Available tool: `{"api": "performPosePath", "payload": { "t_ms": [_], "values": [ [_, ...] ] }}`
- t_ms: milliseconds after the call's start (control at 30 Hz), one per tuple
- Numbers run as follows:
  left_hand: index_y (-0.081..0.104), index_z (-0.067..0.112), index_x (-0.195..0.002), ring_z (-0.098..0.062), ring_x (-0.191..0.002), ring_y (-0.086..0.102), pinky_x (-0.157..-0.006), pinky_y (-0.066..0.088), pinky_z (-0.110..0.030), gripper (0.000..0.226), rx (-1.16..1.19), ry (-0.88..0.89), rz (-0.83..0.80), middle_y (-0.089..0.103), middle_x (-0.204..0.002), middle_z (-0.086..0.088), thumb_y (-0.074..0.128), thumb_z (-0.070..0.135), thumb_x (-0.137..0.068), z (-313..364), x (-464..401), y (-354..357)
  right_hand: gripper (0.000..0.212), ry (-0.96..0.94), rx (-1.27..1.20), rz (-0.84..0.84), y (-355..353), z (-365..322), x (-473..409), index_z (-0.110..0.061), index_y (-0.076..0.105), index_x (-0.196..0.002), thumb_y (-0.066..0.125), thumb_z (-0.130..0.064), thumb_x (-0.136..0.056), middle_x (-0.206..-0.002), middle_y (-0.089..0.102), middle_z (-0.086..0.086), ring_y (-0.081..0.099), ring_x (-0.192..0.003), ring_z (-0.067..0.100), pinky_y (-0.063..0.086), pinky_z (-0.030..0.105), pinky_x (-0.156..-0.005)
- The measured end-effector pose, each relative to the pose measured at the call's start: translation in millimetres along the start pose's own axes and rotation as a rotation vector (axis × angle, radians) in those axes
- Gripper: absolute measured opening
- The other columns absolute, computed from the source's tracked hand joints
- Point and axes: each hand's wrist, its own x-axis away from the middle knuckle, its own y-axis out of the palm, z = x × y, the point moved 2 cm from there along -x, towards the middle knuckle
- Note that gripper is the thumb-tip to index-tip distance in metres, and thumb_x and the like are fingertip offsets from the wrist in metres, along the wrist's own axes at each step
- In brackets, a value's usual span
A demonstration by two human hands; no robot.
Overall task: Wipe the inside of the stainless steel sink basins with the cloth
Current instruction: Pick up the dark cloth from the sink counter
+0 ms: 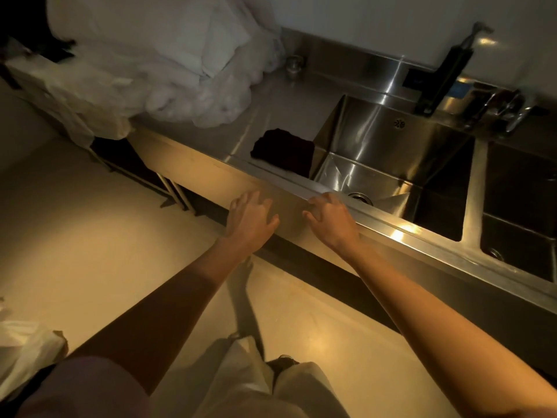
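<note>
Steel table: dark cloth beside left basin, unclaimed; left hand, right hand reaching, fingers released, empty.

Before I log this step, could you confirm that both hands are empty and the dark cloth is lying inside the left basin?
Not quite. Both the left hand and right hand are empty, but the head view shows the cloth lying on the counter, beside the left basin, not inside it.
</note>
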Motion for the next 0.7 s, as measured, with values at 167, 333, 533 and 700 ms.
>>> {"api": "performPosePath", "payload": {
  "t_ms": [167,333,533,700],
  "values": [
    [0.045,0.018,-0.139,-0.025,-0.137,0.029,-0.11,0.026,-0.04,0.048,0.005,-0.01,-0.011,0.035,-0.15,-0.008,0.047,0.038,-0.096,-38,-27,-2,0.041,-0.018,-0.019,-0.033,23,-21,-30,-0.022,0.049,-0.134,0.053,-0.036,-0.095,-0.141,0.042,0.009,0.045,-0.126,0.03,0.043,0.045,-0.103],
    [0.048,0.015,-0.136,-0.024,-0.13,0.037,-0.105,0.031,-0.037,0.045,0.018,-0.001,0.023,0.042,-0.142,-0.009,0.048,0.036,-0.096,-91,-70,-24,0.038,-0.012,-0.029,-0.003,37,-58,-77,-0.021,0.05,-0.13,0.052,-0.035,-0.095,-0.14,0.043,0.009,0.045,-0.125,0.027,0.043,0.044,-0.103],
    [0.047,0.017,-0.136,-0.027,-0.129,0.039,-0.107,0.033,-0.041,0.046,0.025,0.054,0.074,0.043,-0.142,-0.009,0.048,0.037,-0.095,-144,-121,-49,0.045,0.033,-0.068,0.05,47,-98,-134,-0.018,0.046,-0.139,0.052,-0.033,-0.096,-0.151,0.031,0.009,0.033,-0.136,0.03,0.038,0.043,-0.109],
    [0.043,0.019,-0.14,-0.025,-0.134,0.034,-0.109,0.031,-0.042,0.049,0.022,0.125,0.005,0.038,-0.148,-0.007,0.047,0.039,-0.095,-159,-151,-39,0.046,0.083,-0.043,0.074,56,-108,-161,-0.021,0.045,-0.139,0.052,-0.035,-0.096,-0.152,0.029,0.008,0.029,-0.139,0.03,0.037,0.044,-0.11]
  ]
}}
